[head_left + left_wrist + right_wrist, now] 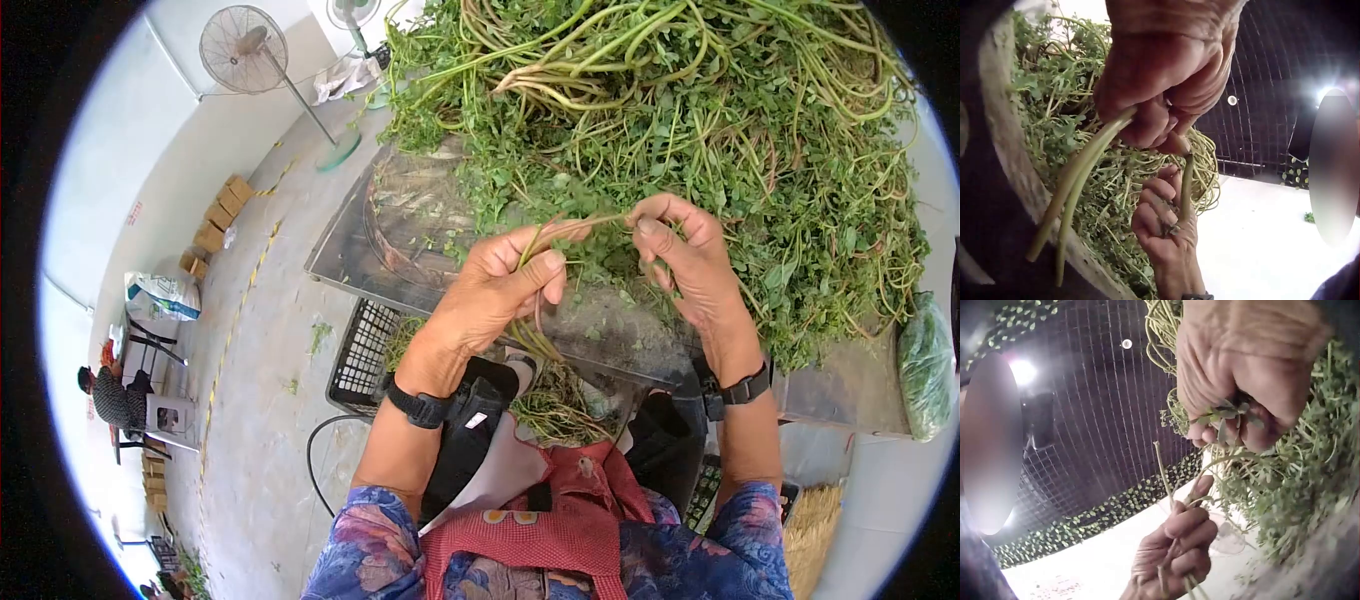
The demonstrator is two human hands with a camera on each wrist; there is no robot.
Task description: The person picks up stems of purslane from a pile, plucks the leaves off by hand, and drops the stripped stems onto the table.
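My left hand [490, 290] grips a few long green stems [1079, 175], thumb pressed against the fingers; their ends hang below the palm in the head view. Across the small gap between the hands runs a thin stem [598, 219], and my right hand [692, 255] pinches its far end between thumb and forefinger. Small leafy sprigs [1229, 419] stick out from the right hand's curled fingers in the right wrist view. Both hands are above the front of a dark table [600, 325], close to a large heap of leafy, long-stemmed greens [650, 140].
A black plastic crate [358, 365] stands on the floor left of my legs. Loose stems [560, 410] lie below the table edge between my knees. A clear bag of greens [926, 370] sits at the table's right end. A standing fan [244, 50] and cardboard boxes [210, 235] are farther left.
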